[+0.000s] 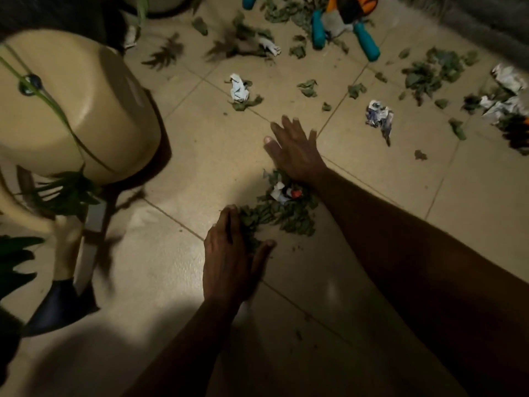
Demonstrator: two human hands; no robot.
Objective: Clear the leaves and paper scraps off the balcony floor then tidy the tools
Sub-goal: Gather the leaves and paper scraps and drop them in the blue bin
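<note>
A small pile of green leaves [289, 217] with a paper scrap [282, 191] in it lies on the beige tiled floor between my hands. My left hand [233, 259] lies flat against the pile's near left side, fingers straight and touching the leaves. My right hand [294, 151] rests palm down, fingers spread, on the floor at the pile's far side. More leaves [432, 73] and crumpled paper scraps [239, 88] [379, 116] are scattered farther out. Garden tools with teal handles [367, 43] lie at the top.
A large beige plant pot [74, 107] with hanging green leaves stands at the left. A dark-tipped object [57, 306] leans below it. More paper and leaves [506, 101] lie at the right edge. A grey wall base runs along the top right.
</note>
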